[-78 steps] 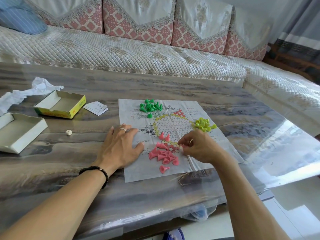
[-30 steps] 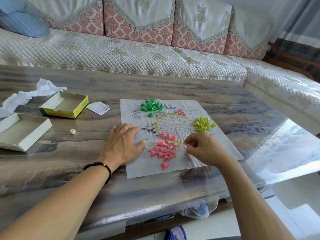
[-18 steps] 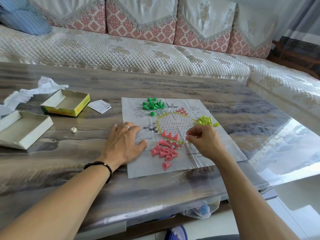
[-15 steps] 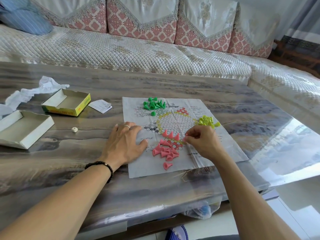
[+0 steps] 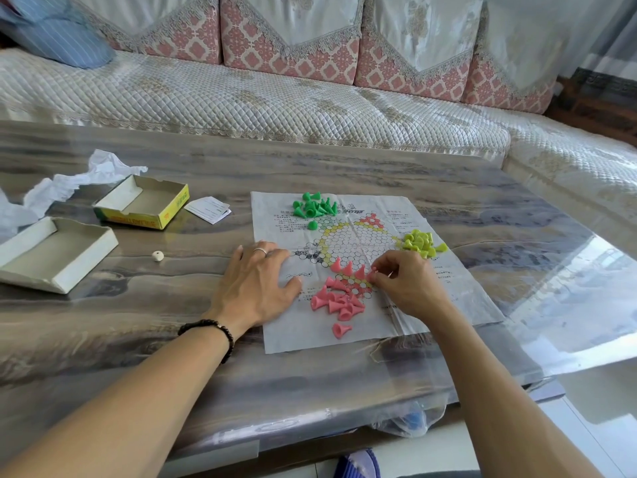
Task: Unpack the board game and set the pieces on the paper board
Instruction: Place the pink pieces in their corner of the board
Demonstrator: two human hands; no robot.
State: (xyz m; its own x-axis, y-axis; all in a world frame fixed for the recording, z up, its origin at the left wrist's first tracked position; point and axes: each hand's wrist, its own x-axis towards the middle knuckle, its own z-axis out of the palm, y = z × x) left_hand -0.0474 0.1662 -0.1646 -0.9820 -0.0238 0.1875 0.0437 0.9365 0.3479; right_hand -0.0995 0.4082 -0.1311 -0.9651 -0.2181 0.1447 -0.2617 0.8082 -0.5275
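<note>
The paper board (image 5: pixel 396 215) lies flat on the table, printed with a hexagon grid. A heap of pink cone pieces (image 5: pixel 337 303) sits on its near part, with three pink cones (image 5: pixel 348 267) standing in a row just above the heap. Green pieces (image 5: pixel 313 207) are piled at the far left corner, yellow-green pieces (image 5: pixel 422 243) at the right. My left hand (image 5: pixel 256 284) rests flat on the board's left edge. My right hand (image 5: pixel 408 282) pinches a pink piece (image 5: pixel 371 274) at the right end of the standing row.
An open yellow box half (image 5: pixel 144 201) and a white box half (image 5: pixel 51 253) lie at the left, with crumpled white paper (image 5: pixel 79 181), a folded leaflet (image 5: pixel 208 209) and a small white die (image 5: pixel 158 256). A sofa (image 5: pixel 275 101) runs behind the table.
My right hand took a pink piece from the heap and carried it up to the right end of the standing row, which grew to three cones. My left hand stayed put.
</note>
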